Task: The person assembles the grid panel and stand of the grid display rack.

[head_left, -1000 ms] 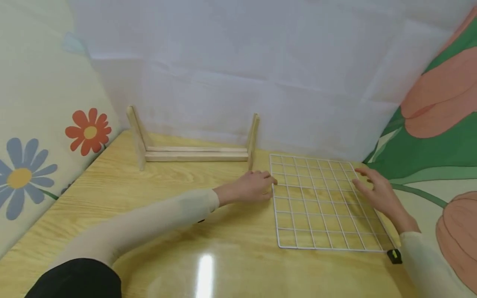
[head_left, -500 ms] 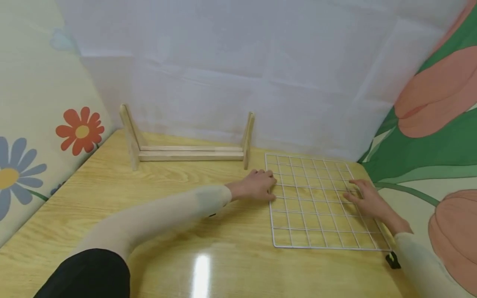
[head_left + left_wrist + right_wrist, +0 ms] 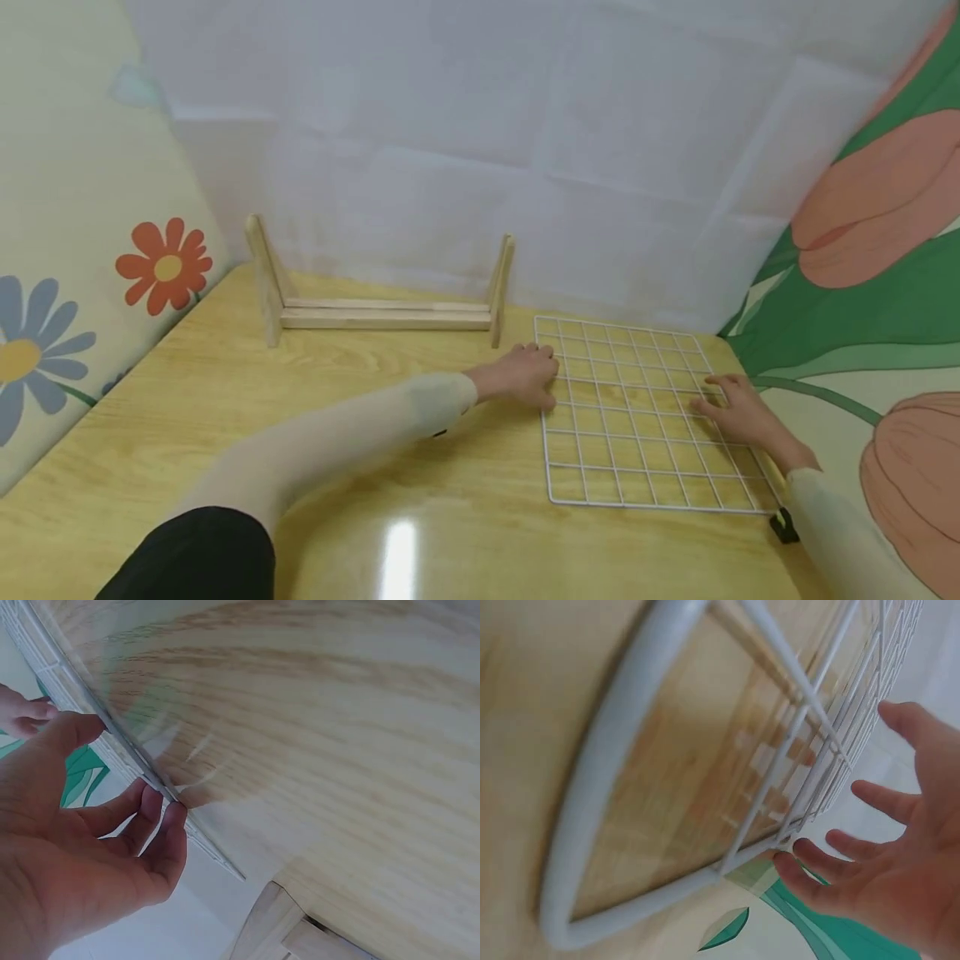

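A white wire grid panel [image 3: 630,412] lies on the table at the right. My left hand [image 3: 519,375] is at its left edge, with bent fingers touching the rim; in the left wrist view, the thumb and fingertips [image 3: 174,814] are spaced along the wire rim. At the panel's right edge is my right hand [image 3: 738,410], thumb and fingers spread and relaxed. The right wrist view shows these fingers [image 3: 881,799] close to the wires and holding nothing; whether they touch is hard to tell.
A wooden frame [image 3: 386,318] with two upright ends stands at the back left of the table [image 3: 360,533]. A white sheet [image 3: 450,150] hangs behind, with flower-printed cloth on both sides. A small black object [image 3: 783,525] sits beside the right sleeve.
My right hand has moved slightly inward and down along the panel's right edge. The left hand stays at the left edge, its fingers a little further over the rim. The view has shifted slightly.
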A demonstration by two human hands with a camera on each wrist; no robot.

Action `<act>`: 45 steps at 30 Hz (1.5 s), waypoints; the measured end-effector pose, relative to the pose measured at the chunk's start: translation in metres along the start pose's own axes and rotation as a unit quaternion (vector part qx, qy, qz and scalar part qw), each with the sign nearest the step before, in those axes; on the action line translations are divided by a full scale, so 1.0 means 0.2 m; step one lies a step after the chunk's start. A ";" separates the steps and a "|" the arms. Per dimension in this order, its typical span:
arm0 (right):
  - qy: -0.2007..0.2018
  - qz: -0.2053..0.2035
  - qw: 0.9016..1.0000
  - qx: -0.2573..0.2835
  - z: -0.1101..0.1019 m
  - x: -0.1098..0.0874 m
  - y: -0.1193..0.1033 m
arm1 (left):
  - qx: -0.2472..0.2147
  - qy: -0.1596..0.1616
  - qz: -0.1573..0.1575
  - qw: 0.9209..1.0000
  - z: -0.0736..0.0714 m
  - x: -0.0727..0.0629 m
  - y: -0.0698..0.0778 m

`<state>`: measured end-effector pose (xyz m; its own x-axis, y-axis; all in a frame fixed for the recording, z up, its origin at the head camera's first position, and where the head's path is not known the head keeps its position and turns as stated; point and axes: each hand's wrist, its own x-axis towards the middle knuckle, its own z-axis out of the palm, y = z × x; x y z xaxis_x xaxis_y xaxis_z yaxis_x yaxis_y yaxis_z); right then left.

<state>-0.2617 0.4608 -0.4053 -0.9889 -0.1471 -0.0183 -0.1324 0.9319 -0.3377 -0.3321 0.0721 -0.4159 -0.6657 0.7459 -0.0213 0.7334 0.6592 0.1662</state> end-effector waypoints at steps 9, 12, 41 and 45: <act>0.008 0.003 1.000 -0.022 -0.02 0.02 -0.02 | -0.002 -0.019 -0.043 0.999 -0.04 0.04 0.02; 0.016 -0.003 1.000 -0.017 -0.02 0.03 -0.01 | -0.030 -0.023 -0.057 0.998 -0.06 0.04 0.02; 0.075 0.078 0.994 0.015 -0.08 -0.02 -0.09 | -0.294 0.107 -0.035 0.949 -0.11 -0.01 0.01; 0.082 0.103 0.991 0.035 -0.09 -0.04 -0.10 | -0.387 0.159 -0.079 0.905 -0.13 -0.02 0.02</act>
<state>-0.2525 0.4489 -0.3805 -0.9929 0.1048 0.0569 0.0727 0.9102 -0.4077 -0.3297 0.0687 -0.3891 -0.8497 0.5023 0.1603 0.3922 0.3989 0.8289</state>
